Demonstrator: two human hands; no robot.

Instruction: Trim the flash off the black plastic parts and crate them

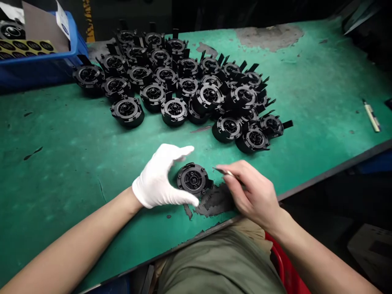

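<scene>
A round black plastic housing (193, 179) lies on the green table in front of me, its ribbed face up and a short tab sticking out to the right. My left hand (163, 177), in a white glove, curves around its left side with thumb and fingers spread wide. The fingertips stand apart from the housing. Bare and just right of the part, my right hand (252, 192) pinches a slim tool (226, 171) with a dark pointed tip aimed left. Most of this tool is hidden in the fingers, so its exact kind is unclear.
Several similar black housings (174, 109) crowd the table (61, 163) beyond my hands, some stacked. A blue bin (36, 69) at the far left holds sheets of round stickers (26, 45) and cardboard. A pale marker-like stick (371, 116) lies at right. Worn patches mark the tabletop.
</scene>
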